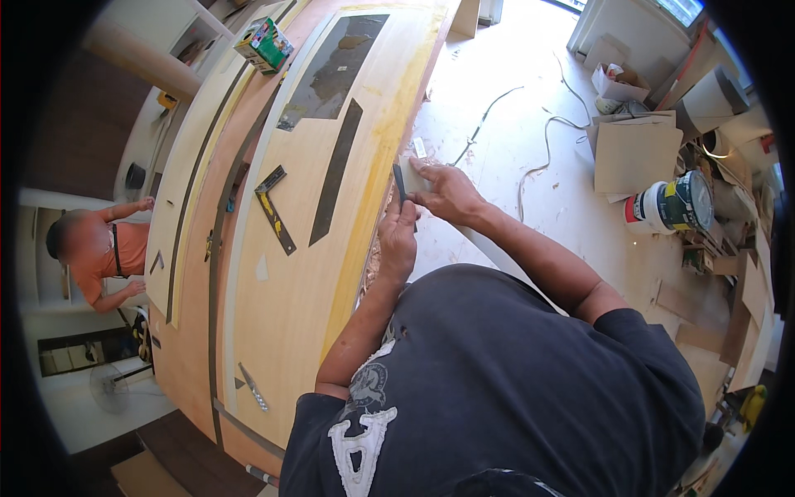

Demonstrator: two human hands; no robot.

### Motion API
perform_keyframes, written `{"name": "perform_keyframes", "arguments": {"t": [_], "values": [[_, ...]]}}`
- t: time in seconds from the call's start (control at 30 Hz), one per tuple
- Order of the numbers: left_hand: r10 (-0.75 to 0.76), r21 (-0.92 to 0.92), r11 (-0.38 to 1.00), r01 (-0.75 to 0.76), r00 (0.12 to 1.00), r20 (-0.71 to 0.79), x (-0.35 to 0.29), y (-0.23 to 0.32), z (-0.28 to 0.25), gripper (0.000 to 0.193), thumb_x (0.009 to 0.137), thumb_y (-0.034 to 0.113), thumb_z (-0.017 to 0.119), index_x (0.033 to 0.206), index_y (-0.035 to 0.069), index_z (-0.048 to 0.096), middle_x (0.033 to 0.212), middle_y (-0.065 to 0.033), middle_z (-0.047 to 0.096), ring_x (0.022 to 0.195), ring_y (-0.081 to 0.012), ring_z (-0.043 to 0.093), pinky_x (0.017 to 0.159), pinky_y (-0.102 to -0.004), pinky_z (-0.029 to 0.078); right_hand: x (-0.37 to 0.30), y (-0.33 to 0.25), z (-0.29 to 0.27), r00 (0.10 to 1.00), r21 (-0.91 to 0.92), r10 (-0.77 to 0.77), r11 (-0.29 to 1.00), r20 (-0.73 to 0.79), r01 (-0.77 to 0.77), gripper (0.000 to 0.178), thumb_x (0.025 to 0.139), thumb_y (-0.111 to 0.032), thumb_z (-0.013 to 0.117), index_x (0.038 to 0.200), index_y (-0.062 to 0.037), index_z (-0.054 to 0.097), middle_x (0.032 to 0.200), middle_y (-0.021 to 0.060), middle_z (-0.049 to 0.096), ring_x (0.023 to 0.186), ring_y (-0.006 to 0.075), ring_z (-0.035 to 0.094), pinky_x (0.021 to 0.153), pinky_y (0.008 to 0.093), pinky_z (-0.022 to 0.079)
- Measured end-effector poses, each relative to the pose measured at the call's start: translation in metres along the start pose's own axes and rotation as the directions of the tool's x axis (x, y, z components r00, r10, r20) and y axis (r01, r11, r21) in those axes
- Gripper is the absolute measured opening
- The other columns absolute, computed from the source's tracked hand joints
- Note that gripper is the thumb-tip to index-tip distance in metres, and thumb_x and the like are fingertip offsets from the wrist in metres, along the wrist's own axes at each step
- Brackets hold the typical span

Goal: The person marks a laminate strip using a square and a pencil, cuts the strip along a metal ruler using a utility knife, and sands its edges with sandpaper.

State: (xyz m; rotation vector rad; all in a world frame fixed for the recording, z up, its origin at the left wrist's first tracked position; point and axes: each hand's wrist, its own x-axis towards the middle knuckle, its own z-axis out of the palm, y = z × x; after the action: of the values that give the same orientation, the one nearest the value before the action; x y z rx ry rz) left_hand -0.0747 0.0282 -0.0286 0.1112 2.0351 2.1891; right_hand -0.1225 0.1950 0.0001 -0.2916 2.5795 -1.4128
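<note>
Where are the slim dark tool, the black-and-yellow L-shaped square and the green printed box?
Slim dark tool (399, 181): head view, its visible shaft.
Black-and-yellow L-shaped square (270, 213): head view, its longer leg.
Green printed box (265, 47): head view, its printed side.

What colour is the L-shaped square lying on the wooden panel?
The square is black with yellow parts; it shows best in the head view, the only one here.

Open room over floor (501, 157) right of hands (450, 195); square (272, 211) obstructs panel (302, 306).
</note>
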Motion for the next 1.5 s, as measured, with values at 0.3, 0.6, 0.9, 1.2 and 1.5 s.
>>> {"name": "perform_keyframes", "arguments": {"t": [0.3, 0.6, 0.9, 1.2, 1.5], "values": [[0.193, 0.107, 0.977, -0.187, 0.98, -0.053, 0.002, -0.009, 0.013, 0.053, 0.113, 0.027, 0.045, 0.155, -0.005, 0.041, 0.124, -0.0086, 0.066, 0.105, -0.0142, 0.06, 0.093, -0.0287, 0.049, 0.004, 0.003, -0.009, 1.0, 0.009, -0.019, 1.0, -0.012, 0.019, 0.072, 0.088, -0.028, 0.074, 0.151, -0.0009, 0.051, 0.115, 0.0335, 0.068, 0.109, 0.0412, 0.072, 0.091, 0.0409, 0.055], [0.128, 0.121, 0.985, -0.125, 0.992, -0.019, -0.006, 0.004, 0.018, 0.056, 0.113, 0.025, 0.042, 0.159, -0.005, 0.034, 0.14, -0.014, 0.058, 0.12, -0.0141, 0.056, 0.096, -0.0287, 0.049, 0.01, 0.009, -0.012, 0.998, 0.105, 0.021, 0.994, 0.053, -0.027, 0.074, 0.091, -0.013, 0.079, 0.151, 0.0097, 0.044, 0.152, 0.0248, 0.054, 0.132, 0.0253, 0.06, 0.11, 0.0343, 0.048], [0.156, 0.124, 0.981, -0.151, 0.987, -0.028, 0.009, 0.007, 0.018, 0.054, 0.113, 0.025, 0.041, 0.157, -0.006, 0.037, 0.139, -0.0144, 0.06, 0.121, -0.017, 0.059, 0.101, -0.0302, 0.048, 0.015, 0.034, 0.002, 0.996, 0.147, -0.081, 0.985, -0.038, 0.086, 0.072, 0.088, -0.025, 0.075, 0.149, 0.0041, 0.05, 0.119, 0.032, 0.07, 0.104, 0.0378, 0.074, 0.091, 0.0404, 0.055], [0.052, 0.164, 0.985, -0.051, 0.999, -0.003, 0.016, -0.01, 0.008, 0.056, 0.113, 0.026, 0.042, 0.157, -0.008, 0.036, 0.136, -0.0144, 0.062, 0.121, -0.0183, 0.059, 0.102, -0.0306, 0.047, 0.014, 0.031, -0.002, 0.998, 0.083, -0.057, 0.995, -0.029, 0.059, 0.072, 0.086, -0.026, 0.078, 0.146, 0.0064, 0.053, 0.135, 0.0298, 0.063, 0.125, 0.0358, 0.066, 0.104, 0.0373, 0.051], [0.125, 0.166, 0.978, -0.129, 0.991, 0.038, 0.01, -0.004, 0.013, 0.058, 0.114, 0.026, 0.042, 0.16, -0.008, 0.03, 0.147, -0.0174, 0.053, 0.131, -0.022, 0.052, 0.108, -0.0303, 0.043, 0.015, 0.034, 0.003, 0.998, 0.121, -0.026, 0.992, -0.051, 0.032, 0.07, 0.087, -0.022, 0.076, 0.147, 0.0036, 0.053, 0.12, 0.0277, 0.072, 0.101, 0.0312, 0.075, 0.091, 0.0362, 0.056]]}}
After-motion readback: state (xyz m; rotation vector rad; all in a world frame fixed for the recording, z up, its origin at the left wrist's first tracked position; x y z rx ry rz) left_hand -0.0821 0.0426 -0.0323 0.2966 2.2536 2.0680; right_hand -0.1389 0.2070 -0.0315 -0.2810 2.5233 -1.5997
